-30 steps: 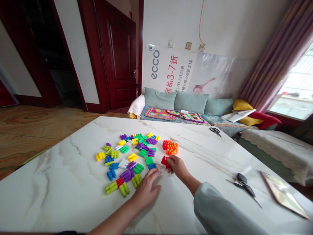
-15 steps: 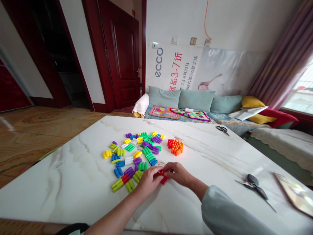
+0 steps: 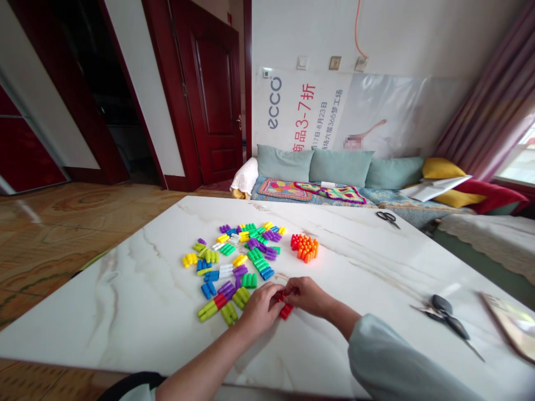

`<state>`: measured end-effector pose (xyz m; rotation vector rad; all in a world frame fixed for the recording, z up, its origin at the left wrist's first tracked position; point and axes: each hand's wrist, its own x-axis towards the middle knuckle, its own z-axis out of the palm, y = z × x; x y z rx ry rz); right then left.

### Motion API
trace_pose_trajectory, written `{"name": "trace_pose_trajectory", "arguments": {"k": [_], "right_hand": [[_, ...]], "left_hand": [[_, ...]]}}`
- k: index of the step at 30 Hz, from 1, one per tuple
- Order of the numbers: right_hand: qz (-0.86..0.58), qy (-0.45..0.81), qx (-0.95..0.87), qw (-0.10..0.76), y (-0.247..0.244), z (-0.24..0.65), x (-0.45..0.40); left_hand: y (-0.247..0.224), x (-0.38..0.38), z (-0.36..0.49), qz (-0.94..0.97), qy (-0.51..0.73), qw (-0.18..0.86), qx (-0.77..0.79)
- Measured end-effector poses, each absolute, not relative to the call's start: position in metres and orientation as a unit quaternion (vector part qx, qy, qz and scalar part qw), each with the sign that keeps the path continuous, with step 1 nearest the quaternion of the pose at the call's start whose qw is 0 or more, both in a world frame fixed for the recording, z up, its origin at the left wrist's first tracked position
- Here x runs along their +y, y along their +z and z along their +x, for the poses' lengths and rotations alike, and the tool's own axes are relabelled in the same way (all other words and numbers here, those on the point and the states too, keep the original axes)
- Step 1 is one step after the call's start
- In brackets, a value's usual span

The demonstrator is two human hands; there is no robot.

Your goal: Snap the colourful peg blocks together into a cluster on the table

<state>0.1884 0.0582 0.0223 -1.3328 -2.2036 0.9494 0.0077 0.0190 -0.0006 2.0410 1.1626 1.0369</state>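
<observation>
Both hands meet over the front middle of the white marbled table (image 3: pixel 137 312). My left hand (image 3: pixel 264 306) is closed with its fingertips on small red plastic building pieces (image 3: pixel 286 311). From the other side my right hand (image 3: pixel 309 295) pinches the same red pieces; its fingers partly hide them. To the left lie many joined tube-like pieces in several colours, among them a green-yellow and red row (image 3: pixel 213 307) close to my left hand. Beyond my hands stands a tight cluster of orange and red pieces (image 3: pixel 305 248).
Black-handled scissors (image 3: pixel 453 323) lie open at the right, beside a flat rectangular object (image 3: pixel 510 328). A smaller pair of black scissors (image 3: pixel 388 218) rests near the far right edge. Behind the table is a sofa with green cushions (image 3: pixel 343 166).
The view has shifted slightly, so the scene sits a little further right. My fingers have moved slightly around the red pieces, and more of one red piece shows below them.
</observation>
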Motion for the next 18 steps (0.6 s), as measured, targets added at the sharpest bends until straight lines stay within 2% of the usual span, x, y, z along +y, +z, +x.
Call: {"name": "trace_pose_trajectory", "arguments": {"k": [18], "right_hand": [[-0.483, 0.322, -0.793, 0.187, 0.0244, 0.1863, 0.0568]], "left_hand": [[0.0032, 0.0181, 0.0083, 0.764, 0.377, 0.297, 0.431]]}}
